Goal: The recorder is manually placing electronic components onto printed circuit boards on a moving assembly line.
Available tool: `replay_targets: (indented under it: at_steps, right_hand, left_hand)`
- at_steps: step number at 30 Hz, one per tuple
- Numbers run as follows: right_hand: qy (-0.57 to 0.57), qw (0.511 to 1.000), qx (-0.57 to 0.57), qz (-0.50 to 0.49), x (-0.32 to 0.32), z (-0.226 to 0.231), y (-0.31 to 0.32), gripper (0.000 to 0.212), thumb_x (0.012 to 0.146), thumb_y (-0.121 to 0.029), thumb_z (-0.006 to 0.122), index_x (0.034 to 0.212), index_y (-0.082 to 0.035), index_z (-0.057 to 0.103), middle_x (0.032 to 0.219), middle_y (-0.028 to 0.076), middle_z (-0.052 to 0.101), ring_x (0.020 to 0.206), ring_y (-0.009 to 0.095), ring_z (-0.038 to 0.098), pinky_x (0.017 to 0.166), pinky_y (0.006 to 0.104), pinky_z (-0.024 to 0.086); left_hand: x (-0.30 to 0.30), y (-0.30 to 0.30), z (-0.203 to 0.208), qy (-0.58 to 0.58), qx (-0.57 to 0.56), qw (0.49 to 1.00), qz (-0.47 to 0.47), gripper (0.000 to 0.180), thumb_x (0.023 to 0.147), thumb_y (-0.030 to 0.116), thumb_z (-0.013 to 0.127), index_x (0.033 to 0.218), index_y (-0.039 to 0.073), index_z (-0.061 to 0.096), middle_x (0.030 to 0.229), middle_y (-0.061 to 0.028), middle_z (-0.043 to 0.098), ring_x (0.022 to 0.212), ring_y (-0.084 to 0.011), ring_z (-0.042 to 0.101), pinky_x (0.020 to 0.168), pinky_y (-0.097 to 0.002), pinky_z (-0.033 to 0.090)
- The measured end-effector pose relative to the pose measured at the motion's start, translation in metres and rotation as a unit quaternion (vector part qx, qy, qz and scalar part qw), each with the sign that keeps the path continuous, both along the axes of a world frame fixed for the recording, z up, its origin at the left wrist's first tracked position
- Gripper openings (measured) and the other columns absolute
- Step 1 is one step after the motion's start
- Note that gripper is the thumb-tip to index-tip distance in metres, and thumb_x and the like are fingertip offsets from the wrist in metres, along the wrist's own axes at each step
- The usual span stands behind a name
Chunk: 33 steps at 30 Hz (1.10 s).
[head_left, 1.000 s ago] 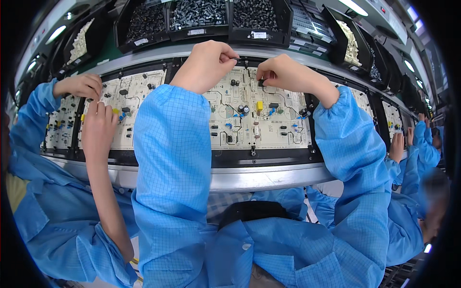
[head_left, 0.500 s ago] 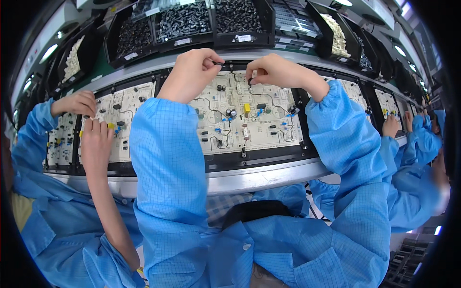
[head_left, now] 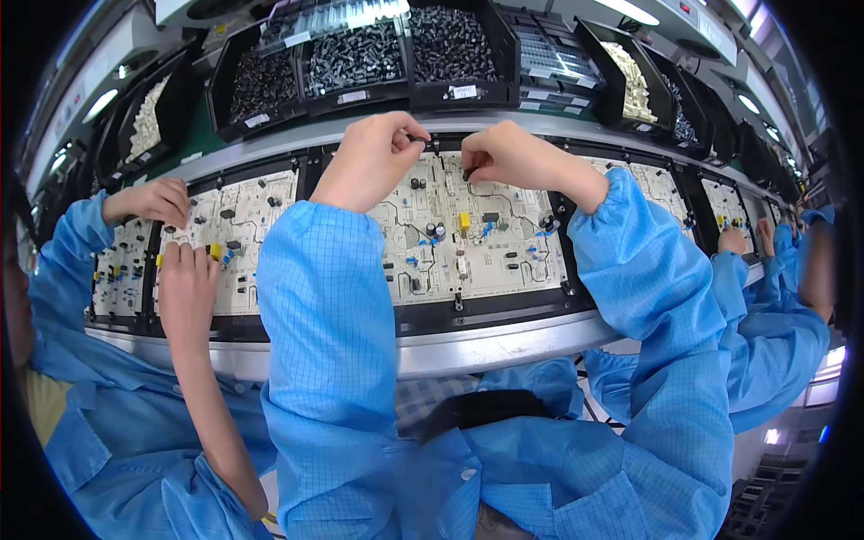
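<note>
A pale circuit board (head_left: 489,273) in a black frame lies in front of me, fitted with a yellow block (head_left: 464,221), black cylinders and blue parts. Over the board's far edge, my left hand (head_left: 373,162) is closed, with a small black component (head_left: 416,139) pinched between thumb and forefinger. My right hand (head_left: 522,160) is closed too, low over the upper middle of the same board. Its fingertips pinch another small dark component (head_left: 469,174); whether that one touches the board I cannot tell.
Beyond the rail stand black bins (head_left: 355,63) of small black parts and a bin of cream parts (head_left: 630,76). A metal rail (head_left: 504,346) runs along the near edge. At left, a co-worker's hands (head_left: 189,292) work over a neighbouring board (head_left: 261,207); other workers sit at right.
The whole view has shifted, so the boards and bins appear slightly lower. Both hands keep their pinches, and my left hand has come a little closer to my right.
</note>
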State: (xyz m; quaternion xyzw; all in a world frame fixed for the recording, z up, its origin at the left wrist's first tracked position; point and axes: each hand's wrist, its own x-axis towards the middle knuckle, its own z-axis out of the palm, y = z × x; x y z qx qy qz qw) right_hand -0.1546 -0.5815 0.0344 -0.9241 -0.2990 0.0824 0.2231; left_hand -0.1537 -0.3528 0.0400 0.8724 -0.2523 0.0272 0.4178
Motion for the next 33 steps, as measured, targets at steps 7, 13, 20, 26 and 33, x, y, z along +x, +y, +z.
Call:
replay_targets:
  at_steps: [7, 13, 20, 26, 33]
  right_hand:
    - [-0.002, 1.0, -0.006, -0.024, 0.005, -0.005, 0.003, 0.018, 0.077, -0.007, 0.071, 0.091, 0.003, 0.067, 0.081, 0.013, 0.069, 0.075, 0.02, 0.067, 0.07, 0.0297, 0.053]
    - [-0.009, 1.0, -0.002, -0.016, 0.004, -0.006, 0.005, 0.018, 0.079, -0.006, 0.067, 0.096, 0.002, 0.069, 0.083, 0.013, 0.07, 0.074, 0.019, 0.068, 0.07, 0.0292, 0.053]
    - [-0.006, 1.0, -0.006, -0.022, 0.009, -0.008, 0.002, 0.018, 0.079, -0.006, 0.068, 0.095, 0.001, 0.07, 0.081, 0.013, 0.07, 0.073, 0.019, 0.067, 0.069, 0.0293, 0.052]
    - [0.015, 0.999, -0.009, -0.027, 0.01, -0.007, 0.0, 0.016, 0.076, -0.008, 0.07, 0.09, -0.001, 0.071, 0.08, 0.012, 0.069, 0.075, 0.022, 0.067, 0.07, 0.0313, 0.052]
    - [-0.017, 0.999, -0.026, -0.014, -0.006, -0.005, 0.009, 0.015, 0.073, -0.009, 0.071, 0.085, 0.0, 0.069, 0.077, 0.013, 0.067, 0.074, 0.024, 0.066, 0.067, 0.0333, 0.052]
  left_hand:
    - [0.002, -0.005, 0.002, 0.009, 0.019, 1.0, 0.005, 0.015, 0.085, 0.012, 0.064, 0.097, 0.003, 0.067, 0.074, -0.0073, 0.064, 0.068, -0.0171, 0.061, 0.065, -0.0309, 0.05]
    - [0.004, -0.005, -0.002, -0.002, 0.015, 1.0, -0.005, 0.016, 0.085, 0.013, 0.065, 0.097, 0.002, 0.068, 0.074, -0.0082, 0.065, 0.069, -0.0175, 0.062, 0.066, -0.0308, 0.05]
    - [0.0, -0.009, 0.003, 0.011, 0.031, 0.999, 0.004, 0.017, 0.083, 0.011, 0.065, 0.097, 0.001, 0.068, 0.075, -0.0086, 0.065, 0.068, -0.0176, 0.062, 0.066, -0.0305, 0.05]
    - [0.0, -0.012, 0.001, 0.008, 0.029, 1.0, -0.004, 0.016, 0.083, 0.009, 0.063, 0.096, 0.001, 0.067, 0.075, -0.0085, 0.064, 0.068, -0.0177, 0.061, 0.065, -0.0314, 0.05]
    - [0.0, -0.011, -0.001, -0.015, -0.024, 1.0, 0.002, 0.016, 0.085, 0.007, 0.06, 0.1, 0.001, 0.061, 0.075, -0.0082, 0.062, 0.071, -0.0176, 0.06, 0.066, -0.0308, 0.049]
